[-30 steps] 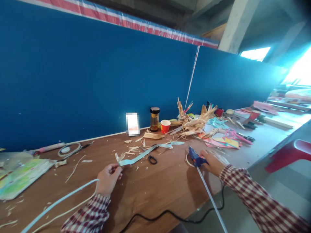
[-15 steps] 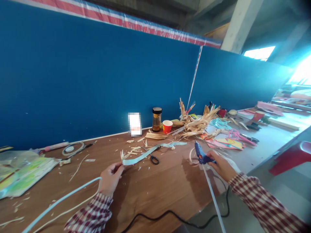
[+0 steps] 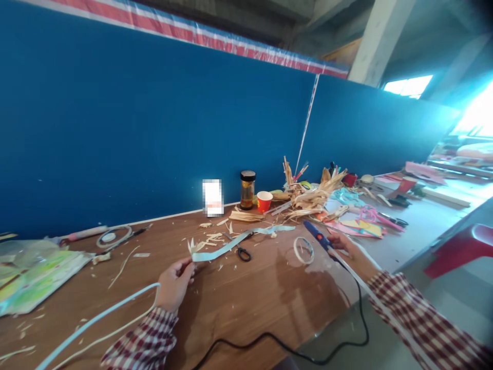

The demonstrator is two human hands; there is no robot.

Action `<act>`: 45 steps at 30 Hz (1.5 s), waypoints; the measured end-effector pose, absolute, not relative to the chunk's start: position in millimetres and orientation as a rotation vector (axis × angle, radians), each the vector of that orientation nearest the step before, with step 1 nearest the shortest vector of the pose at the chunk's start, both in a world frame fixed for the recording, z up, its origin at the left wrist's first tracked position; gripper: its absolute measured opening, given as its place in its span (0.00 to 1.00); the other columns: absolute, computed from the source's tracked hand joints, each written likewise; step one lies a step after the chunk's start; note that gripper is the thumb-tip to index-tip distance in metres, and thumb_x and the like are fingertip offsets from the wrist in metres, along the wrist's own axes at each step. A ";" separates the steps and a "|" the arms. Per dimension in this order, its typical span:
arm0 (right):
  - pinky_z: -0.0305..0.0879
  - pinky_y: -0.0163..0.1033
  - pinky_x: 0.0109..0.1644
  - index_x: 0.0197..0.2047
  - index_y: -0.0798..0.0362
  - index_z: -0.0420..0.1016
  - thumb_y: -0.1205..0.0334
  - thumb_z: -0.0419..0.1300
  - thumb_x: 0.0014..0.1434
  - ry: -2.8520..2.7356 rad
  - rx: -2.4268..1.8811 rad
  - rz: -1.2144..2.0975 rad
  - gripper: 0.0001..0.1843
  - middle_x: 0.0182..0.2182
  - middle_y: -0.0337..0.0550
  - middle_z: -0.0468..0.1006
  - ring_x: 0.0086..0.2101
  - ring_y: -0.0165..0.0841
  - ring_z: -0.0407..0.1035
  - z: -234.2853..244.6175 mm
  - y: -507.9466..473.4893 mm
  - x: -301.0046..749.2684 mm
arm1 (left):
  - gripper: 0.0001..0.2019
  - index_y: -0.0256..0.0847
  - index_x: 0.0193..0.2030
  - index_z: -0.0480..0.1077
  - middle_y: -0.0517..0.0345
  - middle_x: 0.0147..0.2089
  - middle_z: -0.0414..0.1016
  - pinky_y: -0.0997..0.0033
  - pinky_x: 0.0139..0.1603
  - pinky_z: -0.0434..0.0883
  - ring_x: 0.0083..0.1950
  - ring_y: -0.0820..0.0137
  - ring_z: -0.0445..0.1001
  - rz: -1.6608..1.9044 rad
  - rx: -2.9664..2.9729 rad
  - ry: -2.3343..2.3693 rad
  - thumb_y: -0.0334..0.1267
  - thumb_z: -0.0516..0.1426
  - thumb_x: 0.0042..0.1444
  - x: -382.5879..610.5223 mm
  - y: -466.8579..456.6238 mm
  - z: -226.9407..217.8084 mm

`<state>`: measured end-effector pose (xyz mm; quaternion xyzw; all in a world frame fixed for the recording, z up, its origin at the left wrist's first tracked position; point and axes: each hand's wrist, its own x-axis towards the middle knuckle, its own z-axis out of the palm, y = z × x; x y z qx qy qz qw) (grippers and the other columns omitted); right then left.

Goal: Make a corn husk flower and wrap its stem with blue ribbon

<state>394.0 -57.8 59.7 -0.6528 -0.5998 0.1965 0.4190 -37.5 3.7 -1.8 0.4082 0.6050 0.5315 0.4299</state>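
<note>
My left hand (image 3: 174, 288) pinches the end of a light blue ribbon (image 3: 231, 245), together with a small pale tuft of split husk strips (image 3: 191, 247). The ribbon runs away to the right across the table and over black-handled scissors (image 3: 244, 254). In my right hand (image 3: 352, 254) is a blue glue gun (image 3: 316, 235), held above the table with its nozzle towards the upper left. A long white glue stick (image 3: 375, 298) trails from its back across my sleeve. Below the gun's nozzle lies a pale ring (image 3: 304, 250), perhaps a tape roll.
A black cable (image 3: 265, 335) curves along the table's front edge. Behind stand a lidded jar (image 3: 247, 190), a red paper cup (image 3: 264, 202) and a heap of dried husks (image 3: 314, 198). Painted paper (image 3: 50, 280) lies left; a blue-covered strip (image 3: 98, 314) arches beside my left wrist.
The glue gun has turned and tipped over, its nozzle swinging a little left, and the white stick behind it swings right. The pale ring now shows fully. My left hand has hardly moved.
</note>
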 end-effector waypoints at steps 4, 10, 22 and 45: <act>0.64 0.46 0.48 0.43 0.51 0.65 0.56 0.59 0.48 -1.446 -1.572 0.568 0.18 0.41 0.48 0.72 0.42 0.40 0.67 58.2 -55.9 395.5 | 0.13 0.34 0.37 0.72 0.59 0.25 0.76 0.78 0.26 0.71 0.25 0.75 0.72 1.310 0.968 1.505 0.33 0.60 0.41 -37.4 3.0 0.2; 0.69 0.46 0.42 0.43 0.53 0.66 0.48 0.62 0.44 -1.295 -1.504 0.819 0.26 0.37 0.47 0.74 0.37 0.39 0.70 54.5 -55.3 390.2 | 0.09 0.35 0.31 0.72 0.60 0.23 0.75 0.77 0.27 0.71 0.24 0.75 0.72 1.322 0.953 1.499 0.34 0.61 0.40 -35.7 1.7 2.4; 0.67 0.36 0.28 0.48 0.50 0.62 0.46 0.50 0.56 -1.221 -1.277 1.106 0.21 0.36 0.47 0.71 0.31 0.33 0.67 62.9 -70.0 304.2 | 0.09 0.33 0.34 0.70 0.58 0.25 0.75 0.77 0.28 0.71 0.24 0.77 0.72 1.350 0.813 1.354 0.30 0.60 0.43 -29.4 -2.8 7.1; 0.64 0.33 0.24 0.47 0.49 0.62 0.51 0.49 0.58 -1.674 -1.129 1.240 0.16 0.24 0.36 0.66 0.22 0.28 0.64 34.4 -51.6 182.7 | 0.03 0.34 0.30 0.68 0.58 0.22 0.75 0.76 0.26 0.71 0.22 0.76 0.71 1.301 0.756 1.398 0.29 0.58 0.46 -31.2 -1.6 12.3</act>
